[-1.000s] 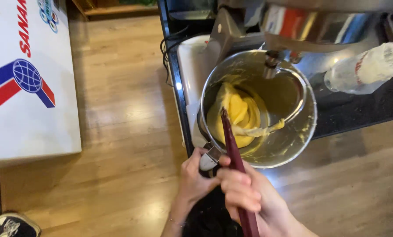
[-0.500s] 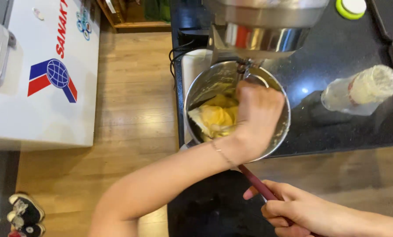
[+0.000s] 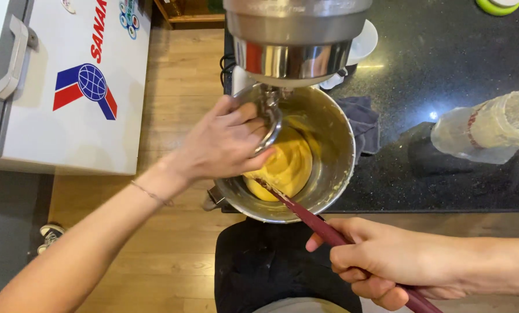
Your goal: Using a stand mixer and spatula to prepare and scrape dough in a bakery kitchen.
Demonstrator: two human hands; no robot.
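Beater (image 3: pixel 269 119) within left-hand fingers (image 3: pixel 245 124)

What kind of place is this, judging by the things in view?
Probably a home kitchen: a stand mixer over a metal bowl of yellow batter on a dark stone counter, with a white chest freezer beside it.

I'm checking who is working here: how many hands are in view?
2. The left hand grips the metal beater inside the round steel mixing bowl. The right hand holds the dark red spatula at the bowl's near rim. No others show.
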